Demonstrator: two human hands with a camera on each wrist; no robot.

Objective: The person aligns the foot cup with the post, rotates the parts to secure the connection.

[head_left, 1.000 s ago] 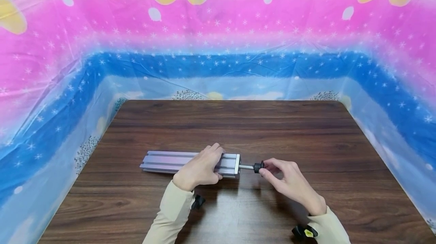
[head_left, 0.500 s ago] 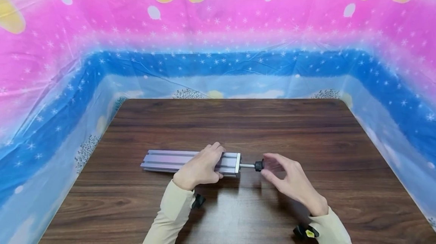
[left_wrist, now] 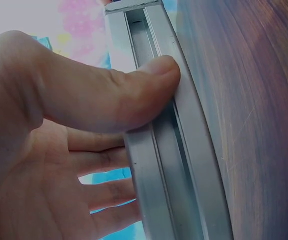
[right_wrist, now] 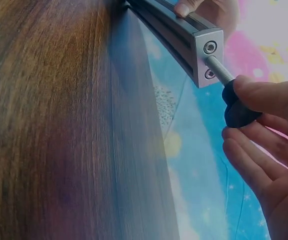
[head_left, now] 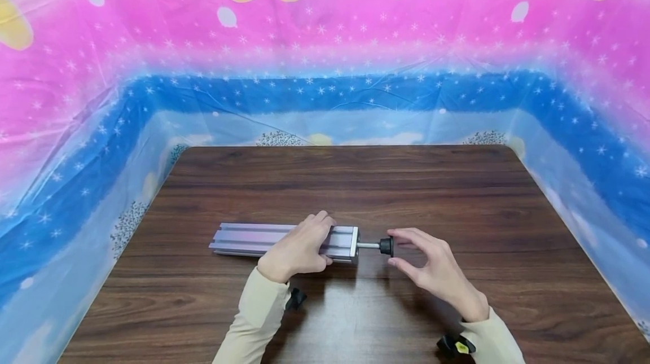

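A silver slotted aluminium profile (head_left: 244, 238) lies on the brown wooden table, with a metal end plate (right_wrist: 209, 57) at its right end. My left hand (head_left: 297, 248) holds the profile near that end; in the left wrist view its thumb (left_wrist: 151, 92) lies across a slot and the other fingers go behind. From the plate sticks out a knob screw, with a bare threaded shank (head_left: 368, 245) and a black lobed head (right_wrist: 239, 110). Around this head curl the thumb and fingers of my right hand (head_left: 439, 268). How firmly they touch it is hard to tell.
The wooden table top (head_left: 345, 183) extends around the profile on all sides. Beyond its edges hangs a pink and blue patterned cloth (head_left: 330, 93). Two socket-head bolts, one of them the upper bolt (right_wrist: 210, 47), sit in the end plate.
The right hand's fingers have shifted from a close pinch on the black knob to a wider spread around it. The profile and the left hand have stayed in place.
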